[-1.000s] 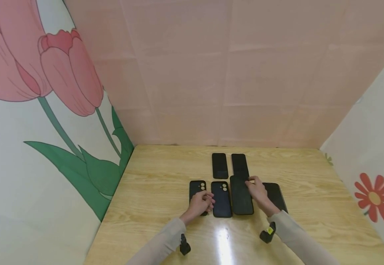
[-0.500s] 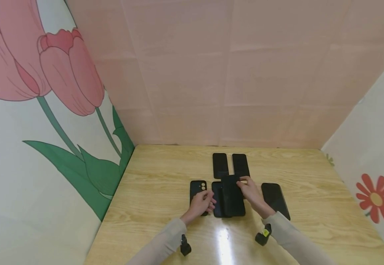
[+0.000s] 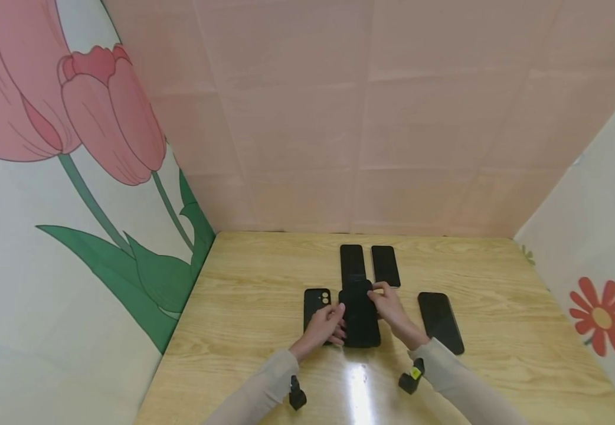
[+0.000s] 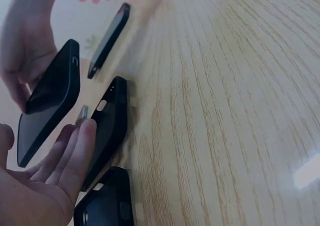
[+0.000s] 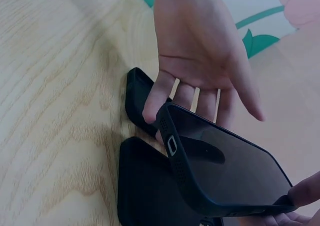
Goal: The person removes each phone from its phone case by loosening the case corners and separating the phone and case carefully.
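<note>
My right hand [image 3: 392, 308] pinches a phone in a black case [image 3: 360, 316] at its upper right edge, screen upward. In the left wrist view this phone [image 4: 50, 108] hangs tilted, raised off the table. Beneath it lies an empty black phone case [image 4: 112, 128], mostly covered in the head view. My left hand [image 3: 320, 327] is held at the phone's left side with fingers extended; the right wrist view shows the left palm [image 5: 197, 45] and fingers partly behind the phone. Whether they touch it, I cannot tell. Under my left hand lies another black case [image 3: 311, 301] with camera cutouts.
Two dark phones, a left one [image 3: 352, 260] and a right one [image 3: 386, 265], lie side by side farther back. Another dark phone [image 3: 441, 323] lies to the right. The wooden table [image 3: 249, 265] meets a pink backdrop and printed side walls.
My right hand has carried the cased phone leftward until it overlaps the middle case, uncovering the back right phone's lower end. The left hand has stayed almost in place.
</note>
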{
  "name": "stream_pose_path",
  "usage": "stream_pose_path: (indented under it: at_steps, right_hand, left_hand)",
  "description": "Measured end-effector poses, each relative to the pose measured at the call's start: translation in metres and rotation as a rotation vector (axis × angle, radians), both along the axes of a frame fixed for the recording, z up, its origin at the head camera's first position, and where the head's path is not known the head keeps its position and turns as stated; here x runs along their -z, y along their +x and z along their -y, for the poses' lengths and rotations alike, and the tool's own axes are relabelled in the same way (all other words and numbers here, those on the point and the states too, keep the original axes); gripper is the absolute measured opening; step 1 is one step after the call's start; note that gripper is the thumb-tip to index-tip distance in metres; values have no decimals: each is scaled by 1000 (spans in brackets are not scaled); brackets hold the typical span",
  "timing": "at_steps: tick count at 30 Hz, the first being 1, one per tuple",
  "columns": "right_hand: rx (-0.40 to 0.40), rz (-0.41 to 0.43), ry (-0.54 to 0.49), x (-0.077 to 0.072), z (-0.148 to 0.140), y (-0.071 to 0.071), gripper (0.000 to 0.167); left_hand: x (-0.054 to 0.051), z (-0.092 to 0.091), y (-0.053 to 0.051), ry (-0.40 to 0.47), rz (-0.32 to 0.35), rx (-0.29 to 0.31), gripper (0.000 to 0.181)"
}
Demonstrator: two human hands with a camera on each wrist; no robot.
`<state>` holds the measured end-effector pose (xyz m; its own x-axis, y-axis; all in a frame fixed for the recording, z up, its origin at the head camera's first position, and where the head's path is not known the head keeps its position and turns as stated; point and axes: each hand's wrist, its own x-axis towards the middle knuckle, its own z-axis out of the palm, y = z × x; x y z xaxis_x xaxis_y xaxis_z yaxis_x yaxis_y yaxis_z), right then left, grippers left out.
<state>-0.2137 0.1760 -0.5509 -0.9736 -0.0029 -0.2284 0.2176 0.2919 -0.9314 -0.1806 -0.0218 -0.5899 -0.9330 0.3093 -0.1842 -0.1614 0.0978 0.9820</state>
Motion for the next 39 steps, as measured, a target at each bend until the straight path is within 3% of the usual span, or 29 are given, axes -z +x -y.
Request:
stream_pose_path:
  at_steps: [9,16,19,22,26,39]
  right_hand:
    - [-3,-11,-41,-1,12,2,29]
    - [2,-17,-50,-1,16,4,29]
    - [-1,-8,-46,-2,17,5,29]
    - [-13,3,-36,-3,17,5,30]
    - [-26,12,-35,-5,19,5,31]
    - [-37,-11,-80,10,19,-1,36]
  left_hand:
    - [-2,0,-1,-76,-39,-10,57]
    - [-1,-2,-1,-98,-126,-11,39]
    - [-13,-2,3,-90,-138,-9,36]
    - [-14,-2,3,-103,-142,-14,37]
    - [-1,-2,-1,-132,-159,-22,38]
    - [0,0,-1,-105,-231,-63,30]
